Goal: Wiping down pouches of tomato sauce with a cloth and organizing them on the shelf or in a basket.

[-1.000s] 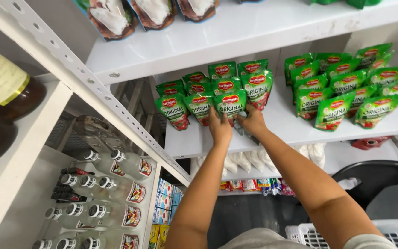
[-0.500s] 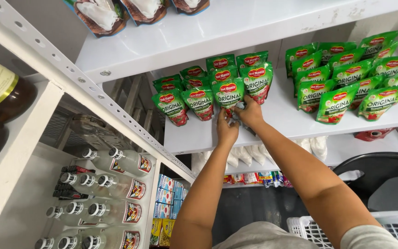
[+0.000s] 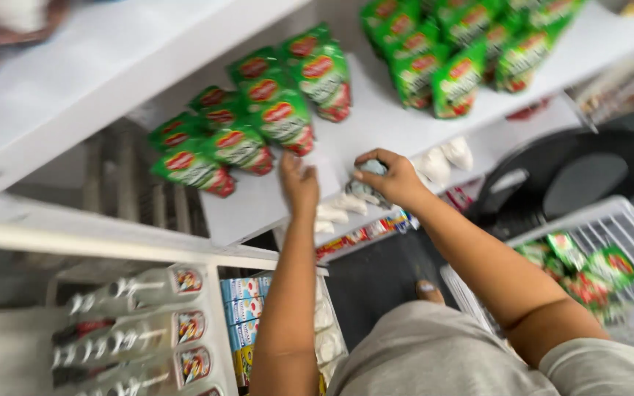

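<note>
Hands (image 3: 299, 183) withdrawn from pouches (image 3: 280, 117), shelf edge (image 3: 273, 213) bare

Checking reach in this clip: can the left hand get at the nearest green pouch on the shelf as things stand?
Probably yes. The left hand rests open at the shelf edge just below the green pouch, with nothing lying between them.

Green sauce pouches (image 3: 280, 121): glossy plastic film, catching light. Shelf (image 3: 376, 125) under my left hand (image 3: 299, 183): smooth white board, matt finish. Basket (image 3: 610, 220) at my right: white wire mesh. My shorts (image 3: 420, 359): grey matt cloth. Bottles (image 3: 122, 334) below: shiny caps, glossy labels.
</note>
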